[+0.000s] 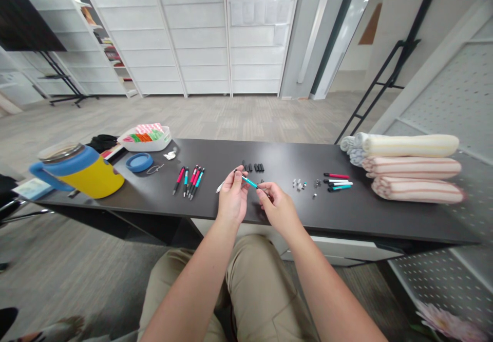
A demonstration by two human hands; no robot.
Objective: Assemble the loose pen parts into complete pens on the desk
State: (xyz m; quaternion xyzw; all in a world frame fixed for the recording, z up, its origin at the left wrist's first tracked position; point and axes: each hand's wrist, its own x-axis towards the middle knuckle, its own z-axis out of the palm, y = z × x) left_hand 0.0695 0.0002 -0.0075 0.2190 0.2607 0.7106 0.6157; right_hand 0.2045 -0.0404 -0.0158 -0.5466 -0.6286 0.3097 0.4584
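Currently holding a turquoise pen (251, 182) between both hands, above the near middle of the dark counter (300, 156). Clamping one end in the closed thumb and fingers of the left hand (233, 198); pinching the other end, slanted down to the right, with the right hand (279, 206). Cannot make out the pen's right end, mostly hidden by fingertips. Just beside the left hand, can see a slender pale piece (220, 187), partly covered; cannot tell whether gripped or lying loose. Just beyond the hands, can spot short black pieces (259, 168) in a row. To the left, can see red and turquoise pens (188, 182) laid side by side. To the right, can find small silvery parts (298, 184) scattered in loose groups, then red, white and turquoise barrels (339, 182). Farther right, can see rolled towels (416, 167) stacked in pale stripes. Farther left, can see a blue lid (139, 163), a white container (164, 140) with bright packets inside, and a tilted-looking yellow and blue mug (96, 172). Past the counter, can see white cabinets (192, 34).
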